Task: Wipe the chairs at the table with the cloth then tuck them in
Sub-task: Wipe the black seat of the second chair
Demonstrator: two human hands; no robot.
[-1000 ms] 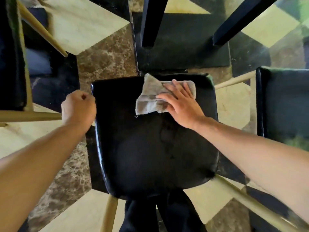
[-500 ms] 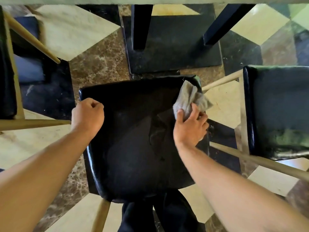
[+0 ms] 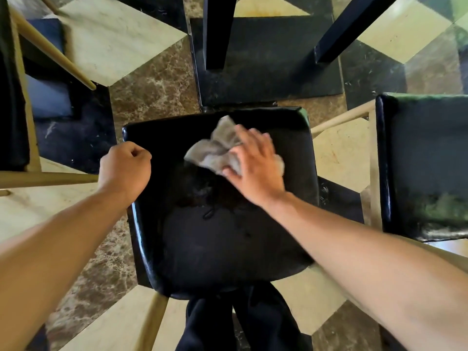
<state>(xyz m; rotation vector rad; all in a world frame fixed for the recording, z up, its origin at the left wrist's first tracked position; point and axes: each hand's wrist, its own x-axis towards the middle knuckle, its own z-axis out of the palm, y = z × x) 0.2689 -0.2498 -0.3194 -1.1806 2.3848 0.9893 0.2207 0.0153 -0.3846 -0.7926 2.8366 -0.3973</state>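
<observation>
A chair with a glossy black seat [image 3: 217,244] and pale wooden legs stands below me in the middle of the view. A crumpled grey cloth [image 3: 215,150] lies on the far half of the seat. My right hand [image 3: 255,168] presses flat on the cloth, fingers spread and blurred with motion. My left hand [image 3: 125,168] is a closed fist at the seat's far left edge; whether it grips the edge I cannot tell.
The table's black legs [image 3: 217,31] and dark base plate [image 3: 266,79] stand just beyond the chair. A second black-seated chair [image 3: 425,168] is at the right, a third chair [image 3: 12,97] at the left. The floor is patterned marble tile.
My right hand swept the cloth from the seat's far right corner back toward the middle of the far half, flattening on it. My left fist stayed at the left edge.
</observation>
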